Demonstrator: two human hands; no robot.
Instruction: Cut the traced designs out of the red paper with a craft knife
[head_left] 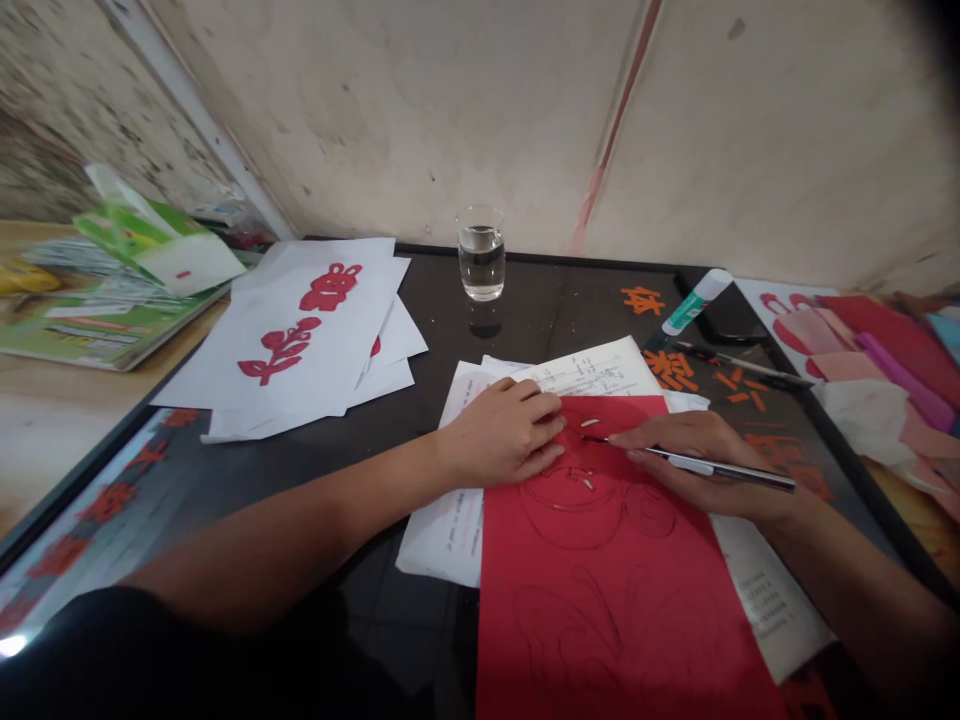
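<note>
a red paper sheet (600, 580) with faint drawn outlines is laid on printed white pages (457, 520) on a black mat (420, 420). small slits are seen cut near its top edge. the sheet is pressed flat by the left hand (506, 432), fingers spread and released, nothing grasped. a slim craft knife (712, 468) is gripped pen-style by the right hand (701, 462), tip on the red paper. a glass of water (481, 254) is placed behind, white sheets with red cutouts (300, 335) to the left, a glue stick (694, 303) and coloured papers (877, 350) to the right
</note>
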